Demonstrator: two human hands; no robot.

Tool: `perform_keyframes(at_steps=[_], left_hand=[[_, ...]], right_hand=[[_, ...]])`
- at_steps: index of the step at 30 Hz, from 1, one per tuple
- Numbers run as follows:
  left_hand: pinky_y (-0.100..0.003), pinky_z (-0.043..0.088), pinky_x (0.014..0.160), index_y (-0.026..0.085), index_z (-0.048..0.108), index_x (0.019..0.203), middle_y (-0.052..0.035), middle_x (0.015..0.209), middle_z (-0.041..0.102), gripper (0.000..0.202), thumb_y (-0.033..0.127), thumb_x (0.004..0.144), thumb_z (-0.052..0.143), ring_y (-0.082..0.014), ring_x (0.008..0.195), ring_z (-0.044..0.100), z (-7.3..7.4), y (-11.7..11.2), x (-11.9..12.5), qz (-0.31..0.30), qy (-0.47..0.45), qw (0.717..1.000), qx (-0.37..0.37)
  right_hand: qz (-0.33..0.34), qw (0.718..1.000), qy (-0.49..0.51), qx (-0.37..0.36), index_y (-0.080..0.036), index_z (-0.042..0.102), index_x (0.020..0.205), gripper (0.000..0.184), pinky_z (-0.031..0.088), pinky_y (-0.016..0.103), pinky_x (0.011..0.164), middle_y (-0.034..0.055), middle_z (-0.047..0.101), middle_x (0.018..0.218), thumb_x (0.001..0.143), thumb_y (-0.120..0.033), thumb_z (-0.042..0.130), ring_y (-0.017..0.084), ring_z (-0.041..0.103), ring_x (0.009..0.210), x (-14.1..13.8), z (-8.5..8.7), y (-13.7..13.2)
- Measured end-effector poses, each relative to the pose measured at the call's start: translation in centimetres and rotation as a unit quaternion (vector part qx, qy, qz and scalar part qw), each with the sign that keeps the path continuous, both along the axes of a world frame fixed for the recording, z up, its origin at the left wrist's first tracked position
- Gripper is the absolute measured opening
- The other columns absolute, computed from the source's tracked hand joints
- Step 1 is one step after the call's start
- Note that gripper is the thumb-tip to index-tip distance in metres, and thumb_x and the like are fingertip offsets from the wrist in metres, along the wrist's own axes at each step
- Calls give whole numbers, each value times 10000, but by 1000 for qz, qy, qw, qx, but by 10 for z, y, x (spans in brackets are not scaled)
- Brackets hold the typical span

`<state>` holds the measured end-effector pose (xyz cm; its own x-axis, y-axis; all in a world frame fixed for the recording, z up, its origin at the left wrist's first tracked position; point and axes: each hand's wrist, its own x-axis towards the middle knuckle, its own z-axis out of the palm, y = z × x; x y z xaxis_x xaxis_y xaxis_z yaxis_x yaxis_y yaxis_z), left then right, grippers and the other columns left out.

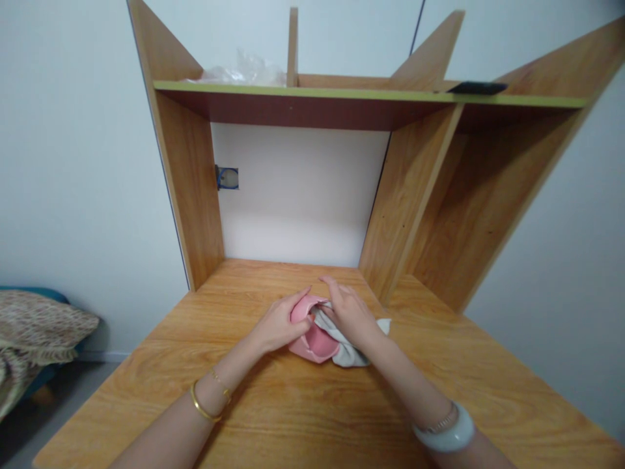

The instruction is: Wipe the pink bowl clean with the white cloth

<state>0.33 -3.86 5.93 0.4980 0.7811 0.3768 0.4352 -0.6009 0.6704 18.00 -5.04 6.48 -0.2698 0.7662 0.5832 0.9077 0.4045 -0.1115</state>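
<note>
A pink bowl-like object [318,341] rests tilted on the wooden desk [273,417], near its middle. My left hand [280,322] grips the object's left rim, thumb inside and fingers curled over the top. My right hand [350,314] presses a light grey cloth [347,350] against the object's right side and inner rim, fingers closed on the cloth. Part of the cloth trails out to the right under my wrist. A gold bangle sits on my left wrist and a pale bangle on my right wrist.
A wooden hutch rises behind the desk with an upright divider [405,202] to the right of my hands. On its upper shelf lie a crumpled clear plastic bag [244,71] and a dark flat object [476,86]. A patterned blanket [34,332] lies on furniture at lower left.
</note>
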Motion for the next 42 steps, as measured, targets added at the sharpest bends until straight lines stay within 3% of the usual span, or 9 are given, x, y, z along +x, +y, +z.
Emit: perform_keyframes(at_steps=[3, 7, 12, 16, 19, 25, 32, 37, 42], left_hand=[[-341, 360, 992, 150, 420, 1293, -77, 1274, 514, 595, 242, 709, 485, -207, 1130, 498, 1, 2, -3, 4, -26, 1000, -1], [-332, 367, 985, 134, 441, 1278, -82, 1258, 527, 557, 269, 738, 475, -207, 1126, 503, 2, 3, -2, 32, -43, 998, -18], [-339, 388, 963, 107, 439, 1277, -99, 1234, 545, 570, 300, 743, 481, -219, 1100, 521, 0, 5, -2, 69, -52, 995, -41], [-346, 381, 972, 121, 410, 1299, -92, 1238, 542, 590, 290, 740, 486, -215, 1118, 508, 0, 5, -2, 86, -63, 994, -33], [-353, 373, 981, 129, 410, 1301, -93, 1252, 531, 609, 286, 721, 509, -220, 1131, 497, -1, 2, 1, 83, -44, 996, -13], [-350, 378, 978, 145, 397, 1311, -84, 1254, 530, 646, 265, 688, 520, -223, 1121, 502, 2, -2, 5, 71, -10, 997, 3], [-329, 386, 966, 168, 413, 1304, -67, 1229, 553, 652, 234, 662, 507, -212, 1081, 529, 11, -1, -6, 71, 2, 997, 2], [-330, 385, 969, 191, 443, 1280, -50, 1206, 572, 662, 248, 630, 552, -226, 1096, 518, 11, -2, -9, 30, 36, 999, 6], [-355, 326, 1016, 206, 368, 1325, -68, 1301, 477, 651, 339, 717, 558, -226, 1171, 448, 7, 0, -7, 28, -10, 999, 37]], right_hand=[[19, 999, -20, 34, -152, 428, 1153, 395, 425, 364, 794, 124, 618, 949, 781, -228, 539, 243, 574, 918, -4, 9, 3], [-4, 996, 82, 35, -153, 449, 1047, 341, 444, 332, 702, 107, 615, 899, 742, -247, 570, 233, 588, 837, -8, 9, 5], [-88, 975, 193, -72, -132, 470, 1007, 429, 409, 266, 560, 46, 607, 734, 684, -376, 610, 189, 582, 647, -1, 1, 3], [-115, 966, 143, -183, -157, 594, 752, 366, 335, 244, 501, 58, 633, 672, 695, -516, 558, 190, 583, 619, 9, -6, 0], [-117, 964, 109, -212, -162, 622, 647, 361, 286, 238, 468, 67, 646, 622, 749, -489, 510, 176, 578, 573, 8, -8, 0], [-198, 973, -9, -115, -164, 640, 612, 251, 285, 267, 494, 137, 668, 668, 754, -360, 576, 207, 598, 602, -7, 5, 1], [-117, 989, -85, 21, -166, 614, 676, 129, 356, 319, 656, 105, 639, 711, 780, -215, 553, 226, 550, 707, -17, 6, 1], [-66, 990, -110, 53, -171, 575, 704, 109, 330, 312, 681, 82, 607, 727, 796, -207, 529, 219, 507, 747, -11, 4, -1], [-81, 994, -51, 54, -190, 520, 662, 181, 298, 292, 648, 51, 583, 648, 809, -293, 499, 191, 500, 657, -4, 0, 1]])
